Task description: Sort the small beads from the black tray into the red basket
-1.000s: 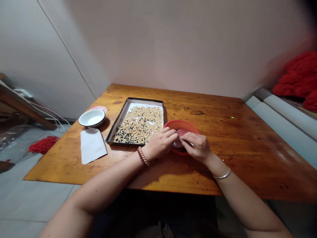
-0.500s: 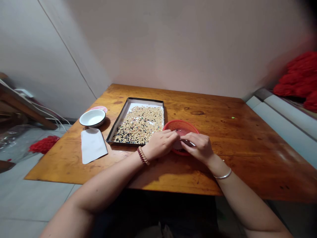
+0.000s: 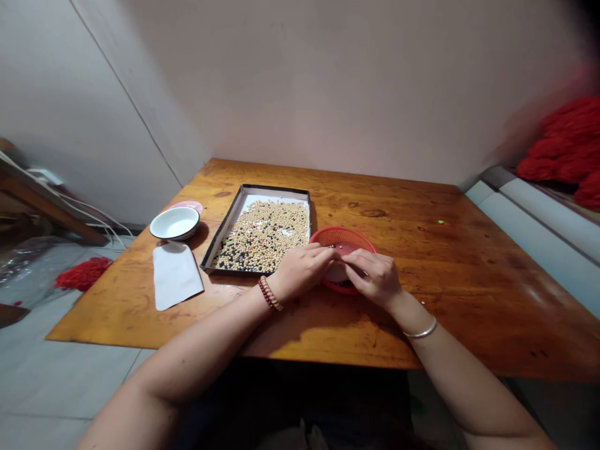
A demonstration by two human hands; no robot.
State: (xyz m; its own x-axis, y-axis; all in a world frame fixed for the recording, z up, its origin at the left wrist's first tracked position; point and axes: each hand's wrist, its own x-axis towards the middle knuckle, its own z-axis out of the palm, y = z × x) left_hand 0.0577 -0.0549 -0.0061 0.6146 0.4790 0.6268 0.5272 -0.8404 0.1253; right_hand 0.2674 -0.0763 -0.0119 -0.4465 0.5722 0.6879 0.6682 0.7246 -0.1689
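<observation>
Over the red plastic basket (image 3: 344, 234), my left hand (image 3: 307, 265) and my right hand (image 3: 375, 275) meet with their fingertips pinched close together. A thin dark sliver shows by the right fingers, but what either hand grips is too small to make out. A few small beads lie inside the basket; the hands hide much of it. Just left of it sits a shallow black-edged tray (image 3: 225, 231) with a white lining. Many cream beads (image 3: 267, 237) are spread in it, mixed with black and a few coloured ones.
At the left stand a white bowl (image 3: 175, 222) with a dark rim, a pink plate (image 3: 193, 205) behind it and a white sheet (image 3: 177, 278) in front. A green scrap (image 3: 440, 222) lies right on the wooden table (image 3: 469, 269). Red bundles (image 3: 562, 147) are piled far right.
My hands stay over the basket, fingertips still together. The right fingers have shifted slightly; everything else looks the same.
</observation>
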